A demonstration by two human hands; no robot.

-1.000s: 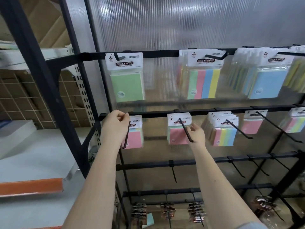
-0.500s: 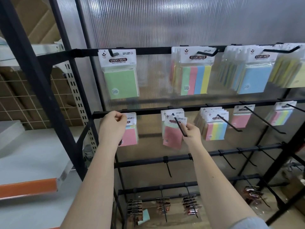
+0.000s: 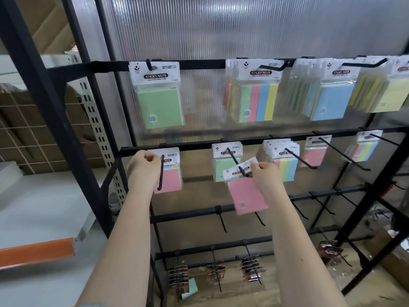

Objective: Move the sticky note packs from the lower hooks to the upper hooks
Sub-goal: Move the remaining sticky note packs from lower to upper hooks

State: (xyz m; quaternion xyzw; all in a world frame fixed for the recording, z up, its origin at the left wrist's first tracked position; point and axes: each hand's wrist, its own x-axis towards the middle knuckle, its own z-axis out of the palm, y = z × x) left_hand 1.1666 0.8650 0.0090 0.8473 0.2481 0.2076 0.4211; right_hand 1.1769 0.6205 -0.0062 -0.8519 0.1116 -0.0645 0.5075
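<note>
The right hand (image 3: 264, 173) pinches the white header card of a pink sticky note pack (image 3: 246, 197), its grip closed on the card's right edge. That pack hangs tilted at the very tip of a black wire hook (image 3: 236, 161) on the lower rail (image 3: 199, 144), with the card's "STICKY NOTE" label partly hidden by the hook. Behind it on the same hook hangs a pale green sticky note pack (image 3: 219, 167), its header also reading "STICKY NOTE".

The left hand (image 3: 142, 165) is curled into a closed grip at the top of another pink sticky note pack (image 3: 170, 176) on the leftmost lower hook (image 3: 161, 171); only "NOTE" shows on its card, and whether the fingers hold the card or the rail cannot be told.

On the upper rail (image 3: 199, 63) hang a large green sticky note pack (image 3: 160, 107) labelled "STICKY NOTE", a four-colour striped pack (image 3: 257, 101), a light blue pack (image 3: 332, 100) and a yellow pack (image 3: 391, 94), each with the same label. Further right on the lower rail hang a bunch of striped packs (image 3: 285, 166), a small pink pack (image 3: 314, 155) and a pastel striped pack (image 3: 365, 150). Smaller print on all the cards is unreadable.
</note>
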